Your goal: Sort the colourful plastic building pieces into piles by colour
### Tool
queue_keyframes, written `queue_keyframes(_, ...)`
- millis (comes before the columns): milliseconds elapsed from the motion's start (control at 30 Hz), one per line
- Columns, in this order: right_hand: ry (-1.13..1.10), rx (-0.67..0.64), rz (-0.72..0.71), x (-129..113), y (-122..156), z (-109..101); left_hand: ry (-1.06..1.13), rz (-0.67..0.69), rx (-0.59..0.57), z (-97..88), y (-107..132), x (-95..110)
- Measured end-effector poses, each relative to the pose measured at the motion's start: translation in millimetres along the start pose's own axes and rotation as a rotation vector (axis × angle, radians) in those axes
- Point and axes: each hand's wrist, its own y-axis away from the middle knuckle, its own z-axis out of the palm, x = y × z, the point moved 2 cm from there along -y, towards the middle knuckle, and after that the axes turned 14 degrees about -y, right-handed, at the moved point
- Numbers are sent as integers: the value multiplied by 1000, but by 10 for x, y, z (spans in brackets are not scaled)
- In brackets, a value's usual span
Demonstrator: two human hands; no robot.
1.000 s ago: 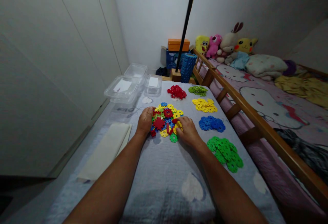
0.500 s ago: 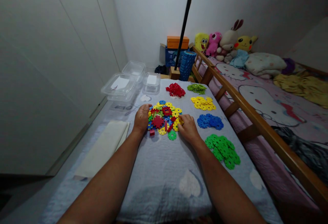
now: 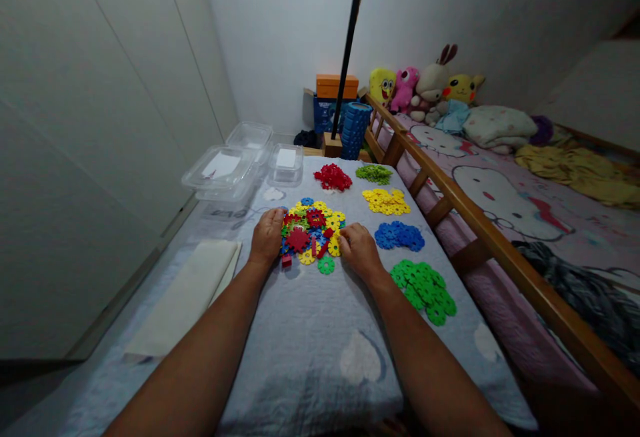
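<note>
In the head view, the mixed pile (image 3: 299, 239) of plastic pieces lies on the cloth (image 3: 310, 337). The left hand (image 3: 267, 237) rests against the pile's left edge, fingers loosely curved. The right hand (image 3: 359, 248) sits at its right edge, fingers half curled; whether either grips a piece, I cannot tell. Blue pieces (image 3: 400, 235) lie right of the pile.

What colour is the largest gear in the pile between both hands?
Red; the largest gear shows best in the head view.
</note>
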Motion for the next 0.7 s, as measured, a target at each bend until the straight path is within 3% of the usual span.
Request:
queue_keyframes(133, 27, 113, 10, 99, -109, -150, 2, -6, 2, -5, 5, 5)
queue_keyframes(267, 14, 243, 78, 370, -323, -526, -13, -11, -4, -12, 2, 16)
queue_keyframes(467, 31, 342, 407, 1022, -615, -1108, -21, -8, -7, -19, 1, 15)
queue_keyframes(600, 89, 336, 577, 1354, -706, -1234, -36, -14, -26, -33, 9, 25)
queue_keyframes(700, 77, 324, 592, 1490, -752, -1215, -41, -12, -32, -39, 14, 30)
